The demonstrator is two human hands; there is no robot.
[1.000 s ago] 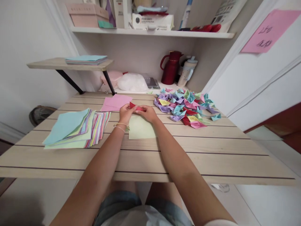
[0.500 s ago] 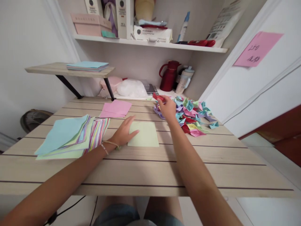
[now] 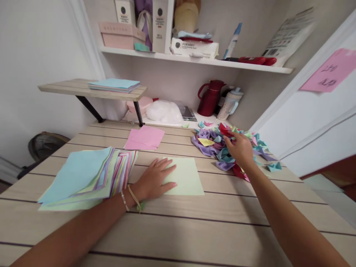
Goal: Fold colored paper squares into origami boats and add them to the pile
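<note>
My left hand lies with spread fingers over the left edge of a light green square of paper, flat on the table. Over the heap of small folded paper boats, my right hand has its thumb and fingers on a red paper boat. The heap holds purple, teal, yellow, pink and red boats, and my right hand and forearm cover part of it. One teal boat sits apart at the heap's right side.
On the left lies a fanned stack of coloured paper, with pink sheets behind it. A small raised shelf bears more paper. At the back stand a red jug and a pale tumbler under a wall shelf.
My right hand has carried the red boat rightward from the heap's left side to over its middle. My left hand has flattened more onto the green paper. The view has shifted.
</note>
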